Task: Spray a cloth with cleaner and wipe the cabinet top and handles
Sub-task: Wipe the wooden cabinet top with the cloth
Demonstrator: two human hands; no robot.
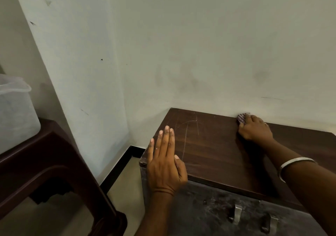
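Observation:
A dark wood-grain cabinet top (214, 144) fills the lower right, scratched near its far left corner. My right hand (254, 128) presses a small checkered cloth (241, 118) onto the top at its back edge, against the wall; most of the cloth is hidden under the fingers. My left hand (164, 161) lies flat on the cabinet's front left corner, fingers straight and close together, holding nothing. Two metal handles (236, 213) (269, 223) stick out of the worn dark front panel below the top. No spray bottle is visible.
A dark brown plastic chair or stool (45, 163) stands at the left with a translucent white container (14, 112) on it. A pale wall (181, 44) runs behind the cabinet. A strip of light floor (123, 190) lies between the two pieces of furniture.

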